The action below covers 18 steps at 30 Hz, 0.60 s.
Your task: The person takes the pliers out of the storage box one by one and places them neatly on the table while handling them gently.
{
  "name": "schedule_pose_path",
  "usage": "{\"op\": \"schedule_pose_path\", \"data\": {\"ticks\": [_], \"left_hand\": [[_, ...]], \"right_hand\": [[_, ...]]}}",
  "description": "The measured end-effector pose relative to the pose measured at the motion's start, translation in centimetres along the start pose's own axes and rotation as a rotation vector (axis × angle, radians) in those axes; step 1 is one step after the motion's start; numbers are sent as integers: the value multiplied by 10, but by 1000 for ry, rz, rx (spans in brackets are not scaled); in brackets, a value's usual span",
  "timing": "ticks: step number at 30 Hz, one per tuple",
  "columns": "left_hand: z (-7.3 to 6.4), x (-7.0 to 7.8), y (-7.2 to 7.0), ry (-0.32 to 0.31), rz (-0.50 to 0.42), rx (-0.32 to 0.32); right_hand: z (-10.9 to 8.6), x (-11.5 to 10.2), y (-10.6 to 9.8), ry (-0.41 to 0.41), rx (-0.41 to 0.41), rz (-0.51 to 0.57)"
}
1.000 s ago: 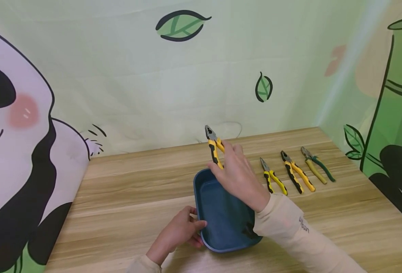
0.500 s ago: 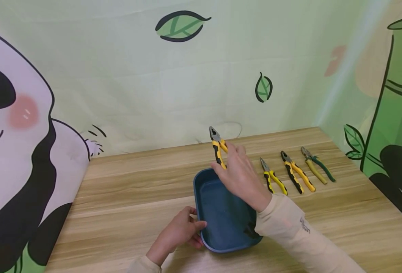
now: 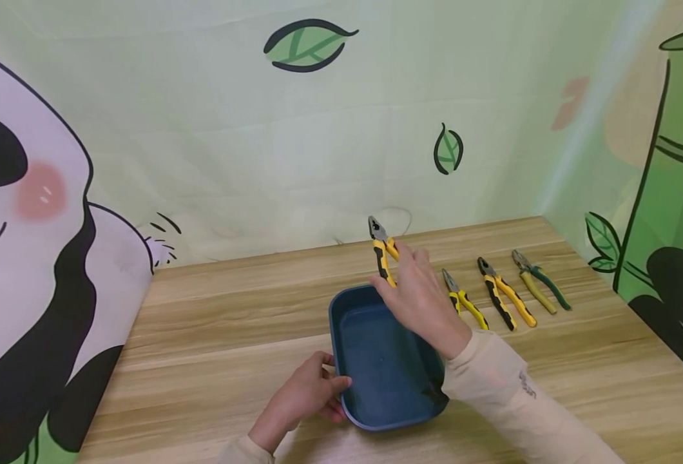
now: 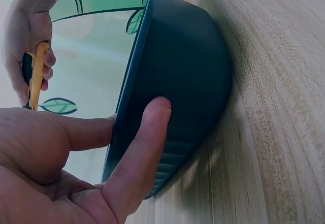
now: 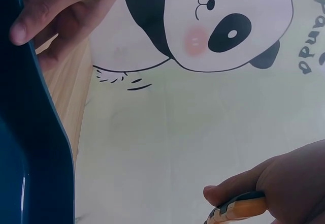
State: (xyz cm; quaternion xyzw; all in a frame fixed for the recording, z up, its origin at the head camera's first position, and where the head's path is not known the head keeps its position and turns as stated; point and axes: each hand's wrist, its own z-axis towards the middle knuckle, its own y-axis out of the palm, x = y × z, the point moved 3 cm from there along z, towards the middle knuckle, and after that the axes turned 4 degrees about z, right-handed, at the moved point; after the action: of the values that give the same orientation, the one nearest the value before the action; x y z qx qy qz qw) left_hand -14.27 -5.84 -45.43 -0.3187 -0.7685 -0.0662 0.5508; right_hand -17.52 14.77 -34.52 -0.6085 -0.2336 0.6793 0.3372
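My right hand [image 3: 419, 296] grips yellow-and-black pliers [image 3: 381, 258] by the handles, above the far end of a blue tray [image 3: 370, 422]. The metal nose points up and away from me. At the tray's left side, my left hand [image 3: 307, 390] pinches the wall, thumb over the rim and fingers outside, as the left wrist view shows with the tray's outer wall [image 4: 183, 56]. In the right wrist view the held pliers [image 5: 238, 208] show only partly. The right sleeve covers part of the tray's right edge.
To the right on the wooden table [image 3: 220, 322] lie yellow-and-black long-nose pliers [image 3: 471, 309], larger orange-and-black pliers [image 3: 504, 293] and pliers with one tan and one green handle [image 3: 541, 280]. Behind the table hangs a printed cloth [image 3: 220, 129].
My right hand has drifted a little to the right with the pliers, its sleeve hiding slightly more of the long-nose pliers. The left hand and the tray have stayed in place.
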Motion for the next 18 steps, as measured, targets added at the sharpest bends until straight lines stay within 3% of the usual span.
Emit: {"op": "schedule_pose_path", "data": {"ticks": [18], "left_hand": [[-1, 0, 1, 2, -21, 10]], "right_hand": [[4, 17, -10, 38, 8, -12]]}}
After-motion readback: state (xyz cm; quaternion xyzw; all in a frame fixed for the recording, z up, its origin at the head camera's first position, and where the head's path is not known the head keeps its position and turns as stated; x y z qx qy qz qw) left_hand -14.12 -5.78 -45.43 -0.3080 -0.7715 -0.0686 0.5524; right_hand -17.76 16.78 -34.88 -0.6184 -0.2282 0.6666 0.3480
